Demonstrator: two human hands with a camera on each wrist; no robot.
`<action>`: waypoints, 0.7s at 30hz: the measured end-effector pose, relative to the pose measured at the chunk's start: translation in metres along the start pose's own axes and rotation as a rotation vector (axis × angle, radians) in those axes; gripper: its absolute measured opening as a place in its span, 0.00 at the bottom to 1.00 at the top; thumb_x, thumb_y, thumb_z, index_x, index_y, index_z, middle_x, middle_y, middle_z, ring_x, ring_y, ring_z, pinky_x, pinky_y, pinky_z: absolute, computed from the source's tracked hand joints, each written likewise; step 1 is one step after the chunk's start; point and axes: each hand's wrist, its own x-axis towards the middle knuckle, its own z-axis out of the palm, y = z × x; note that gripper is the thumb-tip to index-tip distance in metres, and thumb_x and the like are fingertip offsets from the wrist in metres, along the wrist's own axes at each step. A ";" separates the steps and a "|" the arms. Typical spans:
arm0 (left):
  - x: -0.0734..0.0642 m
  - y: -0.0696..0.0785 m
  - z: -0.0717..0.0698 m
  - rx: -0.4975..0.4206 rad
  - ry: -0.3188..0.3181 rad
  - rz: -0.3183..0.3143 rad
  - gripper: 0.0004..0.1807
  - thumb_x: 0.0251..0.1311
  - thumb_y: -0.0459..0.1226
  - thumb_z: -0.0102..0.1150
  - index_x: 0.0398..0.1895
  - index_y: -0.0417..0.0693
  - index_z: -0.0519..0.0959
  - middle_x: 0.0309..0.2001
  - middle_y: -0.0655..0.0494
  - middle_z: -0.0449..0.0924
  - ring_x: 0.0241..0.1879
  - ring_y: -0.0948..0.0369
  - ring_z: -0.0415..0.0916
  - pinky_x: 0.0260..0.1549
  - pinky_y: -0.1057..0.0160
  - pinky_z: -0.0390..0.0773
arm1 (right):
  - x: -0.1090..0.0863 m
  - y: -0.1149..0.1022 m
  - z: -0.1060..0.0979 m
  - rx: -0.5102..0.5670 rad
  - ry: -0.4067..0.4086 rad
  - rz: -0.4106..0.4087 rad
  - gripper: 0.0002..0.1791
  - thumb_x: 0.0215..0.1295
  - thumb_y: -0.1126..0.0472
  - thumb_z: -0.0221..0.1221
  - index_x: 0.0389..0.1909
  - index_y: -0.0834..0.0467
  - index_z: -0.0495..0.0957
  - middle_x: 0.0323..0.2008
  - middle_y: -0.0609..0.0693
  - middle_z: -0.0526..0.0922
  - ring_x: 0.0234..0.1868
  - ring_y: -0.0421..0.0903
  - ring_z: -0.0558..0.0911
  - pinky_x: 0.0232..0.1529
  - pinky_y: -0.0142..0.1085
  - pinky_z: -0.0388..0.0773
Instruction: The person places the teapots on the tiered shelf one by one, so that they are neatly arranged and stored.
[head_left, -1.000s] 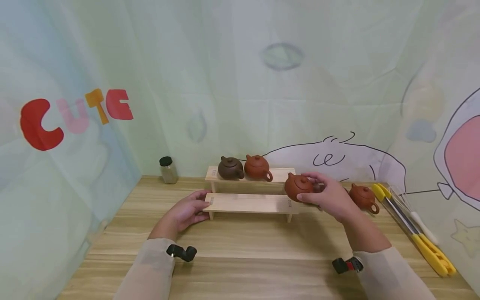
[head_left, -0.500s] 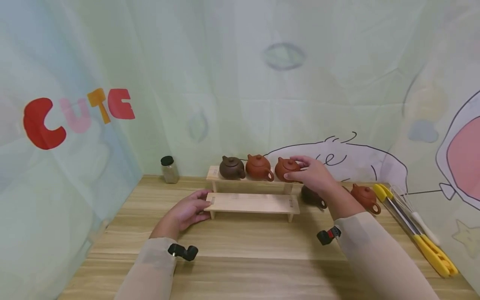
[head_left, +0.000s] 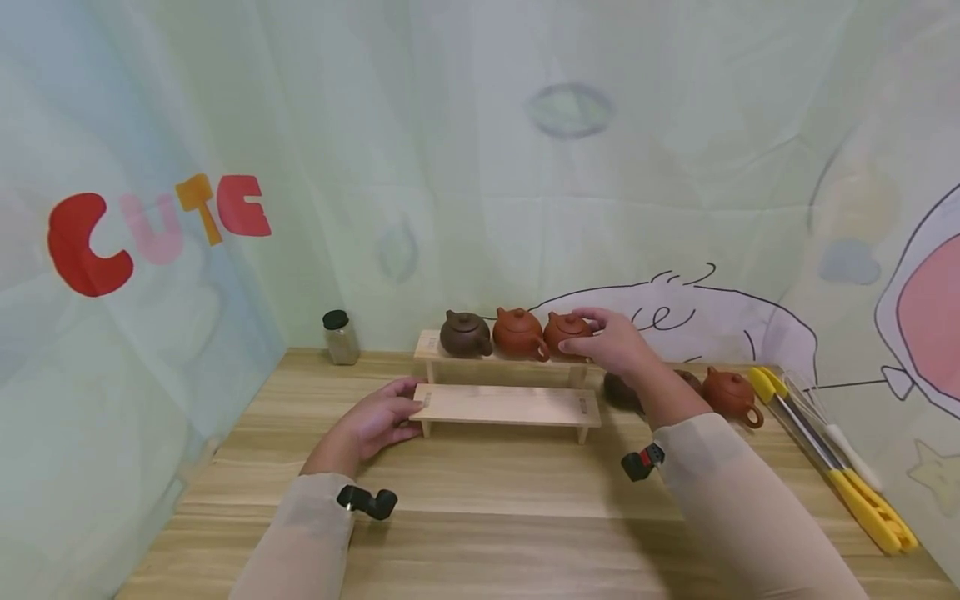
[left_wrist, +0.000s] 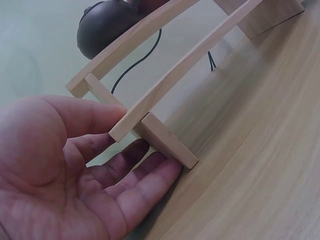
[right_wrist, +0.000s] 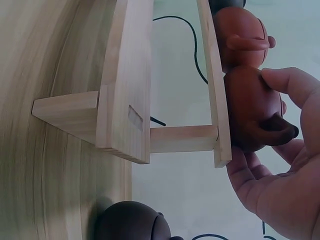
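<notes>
A two-tier wooden display rack [head_left: 502, 405] stands on the table. On its upper board sit a dark brown teapot [head_left: 462, 336] and a reddish-brown teapot [head_left: 517, 333], side by side. My right hand [head_left: 618, 343] grips another reddish-brown teapot [right_wrist: 250, 107] at the board's right end, its base right at the board and its side close to the middle pot. Thumb and fingers wrap its body around the handle. At the lower board's left end, my left hand [left_wrist: 85, 170] holds the rack, thumb on the board's end and fingers by the leg.
Right of the rack, a dark teapot [head_left: 619, 392] and another dark one [head_left: 688, 381] are partly hidden by my right arm. Beyond them are a reddish-brown teapot [head_left: 731, 395], yellow-handled tongs [head_left: 825, 458] and a whisk [head_left: 847, 454]. A black-capped jar [head_left: 342, 340] stands back left.
My right hand has carried the reddish-brown teapot up and left from beside the rack onto the upper board, then slid closer to the middle pot. My left hand stays at the rack.
</notes>
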 end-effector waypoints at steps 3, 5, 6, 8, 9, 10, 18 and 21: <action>0.001 0.000 0.001 0.000 -0.007 0.007 0.35 0.78 0.35 0.52 0.84 0.46 0.55 0.84 0.39 0.53 0.77 0.44 0.64 0.76 0.41 0.72 | -0.003 0.002 0.000 0.004 -0.003 -0.013 0.43 0.66 0.47 0.73 0.80 0.47 0.67 0.73 0.61 0.73 0.70 0.62 0.76 0.72 0.59 0.74; 0.002 -0.001 0.001 -0.003 -0.007 0.009 0.35 0.78 0.35 0.52 0.84 0.46 0.56 0.83 0.38 0.54 0.77 0.44 0.65 0.74 0.43 0.74 | -0.006 0.003 -0.001 0.015 -0.001 -0.026 0.45 0.66 0.46 0.73 0.81 0.46 0.65 0.75 0.61 0.71 0.72 0.62 0.75 0.74 0.59 0.74; 0.003 -0.001 0.001 -0.003 -0.009 0.011 0.35 0.78 0.35 0.52 0.84 0.46 0.56 0.83 0.38 0.54 0.76 0.45 0.65 0.74 0.44 0.75 | -0.009 0.004 -0.001 0.023 0.005 -0.028 0.45 0.67 0.46 0.72 0.82 0.46 0.64 0.77 0.60 0.69 0.73 0.61 0.74 0.74 0.59 0.74; 0.003 0.000 0.001 -0.002 -0.013 0.015 0.35 0.78 0.35 0.51 0.84 0.45 0.55 0.83 0.38 0.54 0.77 0.45 0.65 0.73 0.44 0.75 | -0.015 0.007 -0.002 0.036 0.023 -0.032 0.46 0.67 0.44 0.72 0.82 0.46 0.64 0.79 0.58 0.67 0.76 0.61 0.71 0.75 0.59 0.73; 0.003 0.000 0.000 -0.003 -0.009 0.013 0.35 0.78 0.35 0.51 0.84 0.46 0.56 0.83 0.39 0.54 0.77 0.45 0.65 0.73 0.44 0.76 | -0.018 0.009 -0.002 0.041 0.035 -0.033 0.45 0.67 0.44 0.72 0.82 0.46 0.64 0.80 0.58 0.67 0.77 0.61 0.70 0.75 0.60 0.73; 0.003 0.000 0.000 -0.003 -0.004 0.010 0.34 0.78 0.35 0.51 0.84 0.47 0.56 0.83 0.39 0.55 0.77 0.45 0.65 0.73 0.44 0.75 | -0.022 0.010 -0.003 0.047 0.049 -0.039 0.45 0.67 0.44 0.71 0.81 0.47 0.65 0.80 0.57 0.67 0.78 0.61 0.70 0.76 0.60 0.73; 0.002 0.001 0.000 -0.016 -0.010 0.008 0.35 0.78 0.34 0.51 0.84 0.46 0.55 0.83 0.39 0.53 0.78 0.44 0.63 0.77 0.40 0.70 | -0.057 0.038 -0.012 0.049 0.112 -0.062 0.41 0.70 0.43 0.70 0.79 0.49 0.67 0.79 0.59 0.70 0.79 0.62 0.70 0.77 0.61 0.70; 0.001 0.001 0.000 -0.016 -0.013 0.009 0.35 0.78 0.34 0.51 0.84 0.46 0.55 0.84 0.38 0.52 0.78 0.43 0.62 0.76 0.40 0.71 | -0.069 0.057 -0.020 0.016 0.140 -0.063 0.40 0.71 0.42 0.68 0.78 0.50 0.68 0.77 0.61 0.72 0.76 0.63 0.73 0.73 0.61 0.75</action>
